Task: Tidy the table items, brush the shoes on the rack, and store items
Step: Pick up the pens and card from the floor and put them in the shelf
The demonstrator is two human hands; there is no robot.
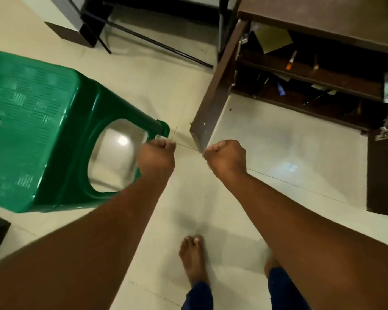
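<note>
The open cabinet [309, 86] sits at the upper right, low to the floor, under a dark wooden worktop [323, 21]. Its brown door [213, 97] swings out toward the person, the bottom corner coming down close to the right hand. Inside, on two shelves, lie small loose items — an orange-tipped tool [291, 61] on the upper shelf, a blue piece [281, 88] and some dark thin things on the lower one, too blurred to name. A yellowish sheet [273, 39] leans at the back of the top compartment. A second door [383, 171] stands open at the far right, its metal hinge [384, 130] showing.

Both hands are held out in front, well above the floor, and both are closed into fists. The right hand [226, 156] is curled tight, just beside the lower corner of the near door; whether it touches the edge I cannot tell, and nothing shows in its grip. The left hand [157, 156] is curled the same way — empty as far as I can see — in front of the leg of a green plastic stool [38, 130], which stands at the left on the pale tiled floor [278, 153].

Below, the person's bare foot [192, 256] stands on the tiles, with dark blue trouser cuffs [197, 296] at the ankles.
</note>
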